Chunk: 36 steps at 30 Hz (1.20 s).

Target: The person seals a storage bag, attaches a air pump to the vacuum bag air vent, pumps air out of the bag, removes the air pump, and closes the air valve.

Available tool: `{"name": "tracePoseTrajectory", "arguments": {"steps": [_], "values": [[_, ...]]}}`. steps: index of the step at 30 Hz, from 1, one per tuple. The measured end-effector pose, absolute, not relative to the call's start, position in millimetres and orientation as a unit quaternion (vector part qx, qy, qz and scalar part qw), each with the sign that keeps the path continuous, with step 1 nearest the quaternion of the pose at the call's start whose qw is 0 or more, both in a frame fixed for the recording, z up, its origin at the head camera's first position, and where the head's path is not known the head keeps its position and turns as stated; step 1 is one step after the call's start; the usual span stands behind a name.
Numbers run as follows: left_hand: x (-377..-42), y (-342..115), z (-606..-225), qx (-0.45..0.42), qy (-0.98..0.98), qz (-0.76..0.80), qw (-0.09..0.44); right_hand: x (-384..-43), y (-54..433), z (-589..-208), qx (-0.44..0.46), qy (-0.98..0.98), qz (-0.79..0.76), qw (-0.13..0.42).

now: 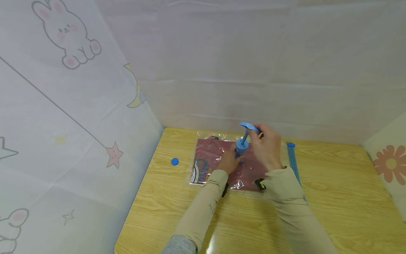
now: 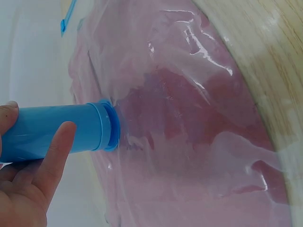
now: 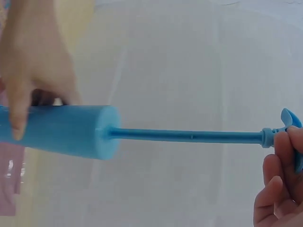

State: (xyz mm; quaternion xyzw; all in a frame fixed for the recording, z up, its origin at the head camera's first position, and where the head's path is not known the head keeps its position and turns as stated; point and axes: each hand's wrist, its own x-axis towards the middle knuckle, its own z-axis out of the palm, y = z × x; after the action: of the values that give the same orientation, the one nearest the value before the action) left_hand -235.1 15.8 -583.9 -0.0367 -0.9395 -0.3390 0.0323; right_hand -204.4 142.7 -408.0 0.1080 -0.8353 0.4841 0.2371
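Observation:
A blue hand pump [image 1: 241, 147] stands on a clear plastic storage bag [image 1: 250, 176] with dark red fabric inside. My left hand [image 1: 229, 160] grips the pump's barrel [image 2: 52, 130] low down, one finger lying along it in the left wrist view. My right hand [image 1: 265, 143] holds the pump's handle [image 1: 248, 126] at the top. Between barrel and handle a long stretch of the rod [image 3: 189, 136] shows, drawn out of the barrel. In the left wrist view the pump's base ring [image 2: 111, 125] meets the bag's film, which looks wrinkled and shiny.
A small round blue cap [image 1: 174, 161] lies on the wooden table [image 1: 158, 197], left of the bag. Along the bag's right side runs a blue zip strip [image 1: 293, 158] with a slider [image 1: 290, 144] at its far end. Printed curtains [image 1: 222, 70] hang behind and beside the table.

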Motion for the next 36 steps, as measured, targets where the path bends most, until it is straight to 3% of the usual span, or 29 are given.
{"name": "tracePoseTrajectory", "arguments": {"steps": [7,17,36], "values": [[-234.3,14.6,-582.9,-0.052,-0.939,-0.339,0.037,-194.3,142.9,-383.9,0.121,-0.806,0.504,0.286],[-234.3,14.7,-581.6,-0.044,-0.937,-0.345,0.027,-190.8,140.5,-377.9,0.15,-0.759,0.539,0.333],[-232.6,13.8,-576.1,-0.04,-0.93,-0.365,0.014,-190.6,141.5,-375.2,0.156,-0.76,0.546,0.317]]}}
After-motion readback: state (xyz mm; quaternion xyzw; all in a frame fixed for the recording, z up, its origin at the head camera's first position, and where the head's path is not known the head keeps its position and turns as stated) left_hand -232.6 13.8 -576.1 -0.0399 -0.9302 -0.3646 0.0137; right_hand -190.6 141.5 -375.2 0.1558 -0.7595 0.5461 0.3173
